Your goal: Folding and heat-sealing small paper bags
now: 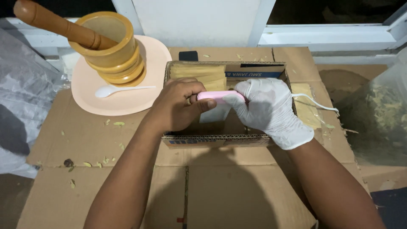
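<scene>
Both hands are curled shut around a small pink gadget (216, 96) over the open cardboard box (212, 140), bare left hand (180, 106) at its left end, gloved right hand (267, 108) at its right. Farther left, a wooden mortar (112, 51) sits on a peach plate (114, 104).

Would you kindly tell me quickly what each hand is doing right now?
Left hand: bare, closed on the left end of the pink device.
Right hand: gloved, closed on its right end.
</scene>
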